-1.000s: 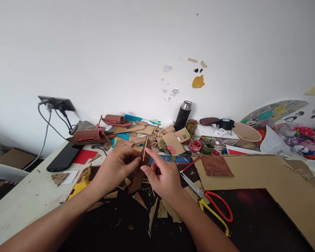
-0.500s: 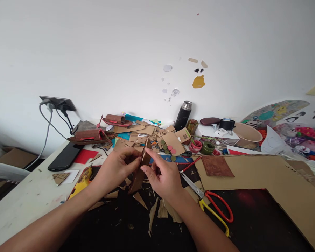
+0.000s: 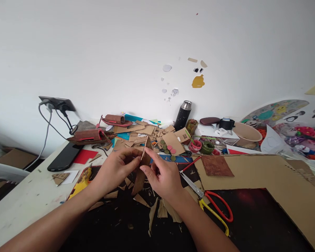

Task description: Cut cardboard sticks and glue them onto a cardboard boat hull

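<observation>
A narrow, brown-painted cardboard piece point(image 3: 145, 159) with a pale raw edge stands nearly upright above the dark mat. My left hand point(image 3: 119, 164) pinches its edge between thumb and fingers. From the other side, my right hand point(image 3: 165, 176) touches the top edge with a stretched index finger. Its thumb is apart from that finger, close against the piece, and the remaining fingers are curled and partly hidden. Scissors point(image 3: 199, 190) with one red and one yellow handle lie to the right. Torn cardboard strips point(image 3: 162, 210) are scattered beneath my hands.
Two small brown model boats point(image 3: 90, 135) sit at the back left by a black phone point(image 3: 65, 156). A yellow glue gun point(image 3: 81, 183) lies left. Behind are cardboard scraps point(image 3: 147, 130), a black flask point(image 3: 183, 115) and paint jars point(image 3: 208, 147). Large cardboard point(image 3: 254, 171) covers the right.
The lower end of the cardboard piece has swung slightly to the right. Both hands keep nearly the same pose and place.
</observation>
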A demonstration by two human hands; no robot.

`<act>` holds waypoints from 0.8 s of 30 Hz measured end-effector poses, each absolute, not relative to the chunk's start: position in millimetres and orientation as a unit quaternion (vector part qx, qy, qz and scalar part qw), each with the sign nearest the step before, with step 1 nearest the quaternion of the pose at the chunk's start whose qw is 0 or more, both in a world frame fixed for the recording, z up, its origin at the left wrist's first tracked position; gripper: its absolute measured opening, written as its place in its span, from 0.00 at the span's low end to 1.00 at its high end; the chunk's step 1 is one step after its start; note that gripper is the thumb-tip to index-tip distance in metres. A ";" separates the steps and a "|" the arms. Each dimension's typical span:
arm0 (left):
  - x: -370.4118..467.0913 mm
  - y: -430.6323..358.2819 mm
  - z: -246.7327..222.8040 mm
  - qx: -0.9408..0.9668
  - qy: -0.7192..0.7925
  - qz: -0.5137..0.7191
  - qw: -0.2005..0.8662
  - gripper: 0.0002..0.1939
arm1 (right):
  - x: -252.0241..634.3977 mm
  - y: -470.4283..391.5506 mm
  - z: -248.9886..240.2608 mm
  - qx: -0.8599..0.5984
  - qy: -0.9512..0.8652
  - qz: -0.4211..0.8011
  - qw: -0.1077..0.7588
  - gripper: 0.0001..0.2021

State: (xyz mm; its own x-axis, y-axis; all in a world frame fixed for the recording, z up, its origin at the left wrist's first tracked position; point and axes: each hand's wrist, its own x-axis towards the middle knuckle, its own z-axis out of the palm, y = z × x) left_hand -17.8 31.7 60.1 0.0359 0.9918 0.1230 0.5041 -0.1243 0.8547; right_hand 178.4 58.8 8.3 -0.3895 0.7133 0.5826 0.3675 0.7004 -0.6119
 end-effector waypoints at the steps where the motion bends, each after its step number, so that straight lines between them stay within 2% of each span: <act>1: -17.6 31.5 59.8 0.645 0.577 0.386 0.319 0.18 | 178.4 58.9 8.2 -0.335 -0.812 0.193 0.438 0.27; 7: -17.2 32.7 56.3 0.648 0.573 0.402 0.302 0.18 | 179.1 60.5 6.2 -0.334 -0.824 0.147 0.434 0.30; 12: -15.0 32.8 61.6 0.636 0.548 0.407 0.359 0.17 | 179.4 61.6 6.6 -0.336 -0.826 0.129 0.433 0.30; 16: -12.7 31.5 67.5 0.607 0.528 0.421 0.418 0.21 | 179.6 60.9 6.7 -0.341 -0.828 0.119 0.428 0.30; 24: -11.9 31.9 65.8 0.577 0.512 0.427 0.471 0.22 | 178.0 59.6 5.5 -0.328 -0.830 0.115 0.435 0.29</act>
